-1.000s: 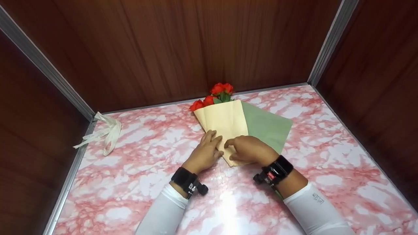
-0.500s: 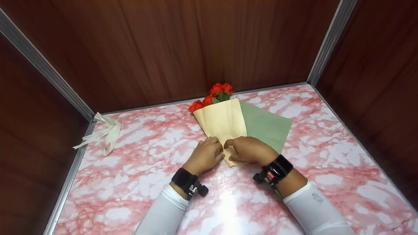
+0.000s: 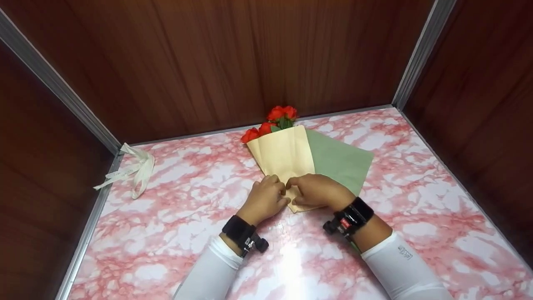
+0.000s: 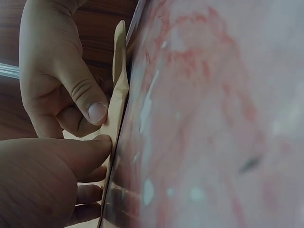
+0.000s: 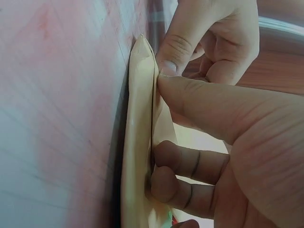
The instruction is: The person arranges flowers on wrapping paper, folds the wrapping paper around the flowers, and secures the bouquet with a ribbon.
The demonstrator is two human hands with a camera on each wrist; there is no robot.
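A bouquet of red roses (image 3: 282, 113) lies near the back wall, wrapped in cream wrapping paper (image 3: 287, 152). A flap of green paper (image 3: 342, 161) spreads out to its right. My left hand (image 3: 265, 200) pinches the lower left edge of the wrap with curled fingers and thumb. Just beside it, my right hand (image 3: 320, 191) bends its fingers over the lower wrap and grips the paper. In the right wrist view both thumbs meet at the folded paper edge (image 5: 140, 109). The stems are hidden inside the wrap.
A white ribbon (image 3: 143, 171) lies loosely at the left end of the pink marbled table (image 3: 187, 183). Dark wood-look panels (image 3: 250, 62) with metal edging enclose the table at the back and both sides.
My left hand has drawn its outstretched fingers back into a curl and shifted slightly right, closer to my right hand. The right hand has stayed nearly still; the wrap's top edge shifted slightly left.
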